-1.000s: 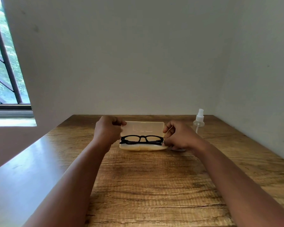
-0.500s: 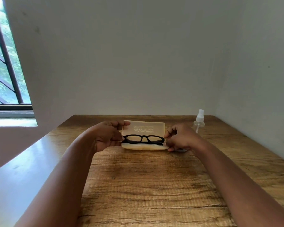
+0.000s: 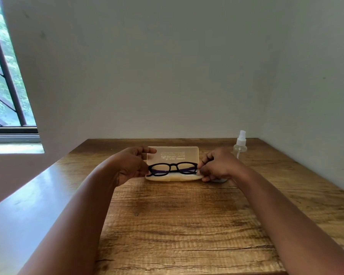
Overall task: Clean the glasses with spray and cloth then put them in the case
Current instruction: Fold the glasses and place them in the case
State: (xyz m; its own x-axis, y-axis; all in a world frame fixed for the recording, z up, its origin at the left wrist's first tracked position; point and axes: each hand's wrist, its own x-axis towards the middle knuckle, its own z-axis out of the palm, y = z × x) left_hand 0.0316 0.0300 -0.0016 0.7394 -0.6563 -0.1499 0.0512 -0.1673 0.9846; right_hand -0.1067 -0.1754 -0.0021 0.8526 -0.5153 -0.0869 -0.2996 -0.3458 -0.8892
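Now at the storing step, a person's left hand [image 3: 132, 166] pinches the left end of the black-framed glasses [image 3: 172, 169], forefinger stretched to the open lid of the translucent glasses case [image 3: 173, 154]. The glasses sit folded in the case's lower tray, at its middle. At the case's right end, the right hand [image 3: 216, 165] curls its fingers round the frame's other end. Beyond it, right of the case, stands the clear spray bottle [image 3: 240, 144]. Next, judging by this, both hands must let go and fold the lid down.
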